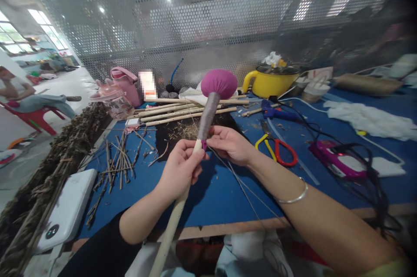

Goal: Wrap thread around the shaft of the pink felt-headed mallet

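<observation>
A pale wooden stick with a round magenta cloth head (219, 84) slants up over the bench, its neck bound in grey thread (208, 116). My left hand (182, 161) is wrapped round the bare wooden handle (172, 229) just below the binding. At the lower end of the binding, a small purple scrap (204, 144) shows by my left thumb. My right hand (233, 144) is closed in a pinch beside that spot, with loose thread ends (241, 183) trailing from under it towards the bench's front edge. Its fingertips partly hide what they grip.
Red-and-yellow-handled scissors (276, 148), a blue glue gun (280, 111) and a purple device (339, 159) with cables lie to the right. Behind stands a yellow pot (273, 81). Sticks (182, 114) lie across the back, twigs (117, 159) and a white power bank (70, 207) left. A person sits far left.
</observation>
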The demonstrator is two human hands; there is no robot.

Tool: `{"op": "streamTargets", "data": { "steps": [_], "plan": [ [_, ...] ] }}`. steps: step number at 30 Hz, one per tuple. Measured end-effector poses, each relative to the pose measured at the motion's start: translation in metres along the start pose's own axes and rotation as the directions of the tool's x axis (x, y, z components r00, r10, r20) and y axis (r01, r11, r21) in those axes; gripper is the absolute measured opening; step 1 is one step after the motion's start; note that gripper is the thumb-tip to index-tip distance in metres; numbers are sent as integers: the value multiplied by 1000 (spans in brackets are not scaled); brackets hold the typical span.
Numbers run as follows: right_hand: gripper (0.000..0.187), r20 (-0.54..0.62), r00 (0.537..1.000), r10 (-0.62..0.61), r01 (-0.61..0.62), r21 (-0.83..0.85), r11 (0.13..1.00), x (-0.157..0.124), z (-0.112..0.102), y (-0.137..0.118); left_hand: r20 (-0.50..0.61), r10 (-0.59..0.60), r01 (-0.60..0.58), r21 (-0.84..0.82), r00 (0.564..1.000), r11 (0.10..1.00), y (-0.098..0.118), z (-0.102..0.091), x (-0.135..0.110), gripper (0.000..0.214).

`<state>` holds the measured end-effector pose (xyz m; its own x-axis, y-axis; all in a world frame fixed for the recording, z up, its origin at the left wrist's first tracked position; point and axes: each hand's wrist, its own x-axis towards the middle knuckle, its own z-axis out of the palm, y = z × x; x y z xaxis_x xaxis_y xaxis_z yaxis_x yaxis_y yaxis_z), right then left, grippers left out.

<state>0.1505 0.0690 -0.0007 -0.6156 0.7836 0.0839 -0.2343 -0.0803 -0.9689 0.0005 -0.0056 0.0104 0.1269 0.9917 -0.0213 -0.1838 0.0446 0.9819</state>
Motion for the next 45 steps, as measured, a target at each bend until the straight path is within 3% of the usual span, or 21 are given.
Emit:
{"op": "streamTargets", "data": {
  "steps": [6, 8, 10, 12, 14, 17, 21, 27, 31, 35, 38, 41, 43, 45],
  "plan": [
    [31, 158, 985, 75, -97, 136, 986, -3, -2, 3, 163, -57, 82, -147, 985, 986, 3, -1, 2, 20],
    [29, 144, 986, 88, -110, 156, 982, -3, -1, 4, 216, -118, 147, -124, 969, 981, 1, -2, 4, 21],
    [26, 80, 992, 98, -109, 134, 985, -3, 0, 3, 159, -157, 161, -13, 975, 987, 0, -3, 5, 26],
    [24, 22, 994, 104, -106, 97, 990, -2, 2, 2, 20, -89, 85, 169, 996, 982, -1, -2, 4, 33],
    [24, 4, 996, 93, -94, 59, 994, -2, 3, 1, -62, 83, -55, 363, 995, 930, -3, -1, 1, 41],
    [24, 10, 998, 64, -64, 7, 998, -1, 4, 2, -46, 251, -187, 545, 967, 818, -5, -1, -2, 36],
    [23, 25, 999, 20, -20, -5, 1000, -1, 2, 3, -77, 279, -180, 597, 957, 782, -9, -3, -4, 25],
    [24, 52, 998, 33, -34, 32, 999, -3, 0, -2, -131, 290, -176, 545, 948, 820, -7, -2, -6, 26],
    [28, 63, 998, 24, -30, 89, 996, -5, 1, -4, -142, 227, -156, 394, 963, 906, -4, 1, -8, 26],
    [32, 86, 996, 30, -43, 155, 987, -6, 0, -4, -41, 86, -81, 107, 995, 991, 1, 4, -5, 28],
    [25, 45, 998, 36, -41, 115, 993, -5, 2, -3, 52, -35, 33, 33, 998, 999, 4, 3, -1, 31],
    [20, -44, 998, 46, -44, 59, 997, -3, 7, -4, -19, -34, 37, 224, 999, 974, 3, 0, 2, 40],
    [19, -78, 996, 45, -42, 49, 998, -2, 11, -5, -108, 131, -69, 454, 985, 888, 2, -1, 3, 48],
    [19, -82, 996, 36, -32, 42, 999, -1, 16, -7, -108, 295, -156, 654, 949, 740, 2, -2, 3, 44]
  ]
}}
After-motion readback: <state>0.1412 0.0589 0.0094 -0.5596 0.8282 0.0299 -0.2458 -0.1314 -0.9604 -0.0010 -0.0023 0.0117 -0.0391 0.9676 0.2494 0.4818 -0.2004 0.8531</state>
